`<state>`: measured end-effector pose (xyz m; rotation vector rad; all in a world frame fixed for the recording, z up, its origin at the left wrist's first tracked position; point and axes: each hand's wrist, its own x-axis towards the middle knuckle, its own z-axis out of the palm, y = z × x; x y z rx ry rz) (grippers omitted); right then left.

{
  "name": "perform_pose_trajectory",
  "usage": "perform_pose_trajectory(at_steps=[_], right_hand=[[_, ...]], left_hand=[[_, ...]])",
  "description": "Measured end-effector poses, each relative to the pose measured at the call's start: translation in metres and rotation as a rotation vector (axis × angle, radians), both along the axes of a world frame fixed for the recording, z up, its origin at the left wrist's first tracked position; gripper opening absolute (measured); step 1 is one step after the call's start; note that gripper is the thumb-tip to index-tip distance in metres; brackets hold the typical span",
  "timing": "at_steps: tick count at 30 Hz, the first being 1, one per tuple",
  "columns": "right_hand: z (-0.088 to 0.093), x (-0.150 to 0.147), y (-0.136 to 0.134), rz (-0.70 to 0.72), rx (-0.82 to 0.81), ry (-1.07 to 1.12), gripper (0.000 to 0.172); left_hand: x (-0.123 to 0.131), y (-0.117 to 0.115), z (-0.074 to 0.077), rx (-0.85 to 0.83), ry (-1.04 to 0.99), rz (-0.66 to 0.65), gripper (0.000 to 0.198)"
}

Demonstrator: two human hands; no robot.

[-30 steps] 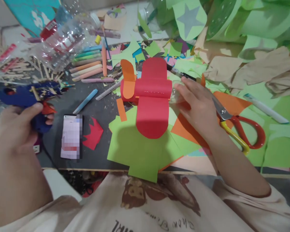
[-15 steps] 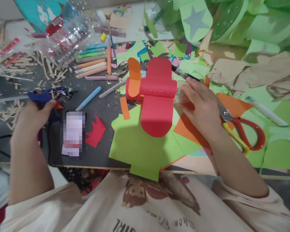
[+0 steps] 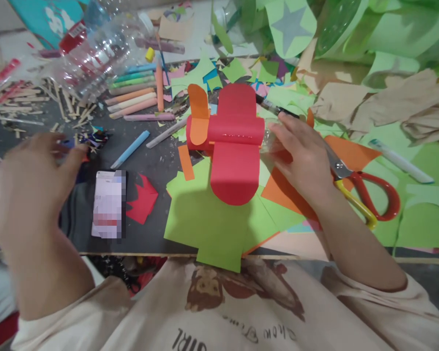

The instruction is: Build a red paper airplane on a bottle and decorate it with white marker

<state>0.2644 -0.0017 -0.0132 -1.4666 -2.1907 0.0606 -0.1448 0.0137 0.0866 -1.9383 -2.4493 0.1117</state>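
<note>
A red paper airplane (image 3: 235,129), wrapped round a clear plastic bottle (image 3: 269,139), lies in the middle with an upright orange paper strip (image 3: 198,113) at its left end. The fingers of my right hand (image 3: 303,155) are curled round the bottle's clear right end. My left hand (image 3: 34,180), blurred, is over the table at the left with thumb and fingers apart. Just beyond its fingers lies a dark blue tool (image 3: 81,142) with an orange part, perhaps a glue gun, partly hidden by the hand. Light green paper (image 3: 208,214) lies below the airplane.
A phone (image 3: 109,204) and a red zigzag paper piece (image 3: 143,200) lie left of centre. Markers (image 3: 133,92), small wooden sticks (image 3: 68,105) and clear bottles (image 3: 106,58) crowd the back left. Red-and-yellow scissors (image 3: 375,195) lie by my right forearm, among paper scraps.
My left hand has come away from the blue tool, moving left and toward me, and its fingers have spread. My right hand stays at the bottle. The view has shifted slightly.
</note>
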Motion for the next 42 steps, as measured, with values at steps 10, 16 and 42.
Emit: perform_pose_trajectory(at_steps=[10,16,42], right_hand=[[0.008,-0.002,-0.001,-0.023,-0.112,0.019,0.050],[0.008,-0.003,-0.001,-0.039,-0.115,0.004,0.050],[0.006,-0.001,-0.003,-0.081,0.021,-0.133,0.048]], left_hand=[[0.114,0.016,-0.043,-0.251,-0.353,-0.342,0.045],[0.114,0.022,-0.058,-0.218,-0.387,-0.364,0.023],[0.093,0.027,-0.055,-0.098,-1.382,-0.308,0.033]])
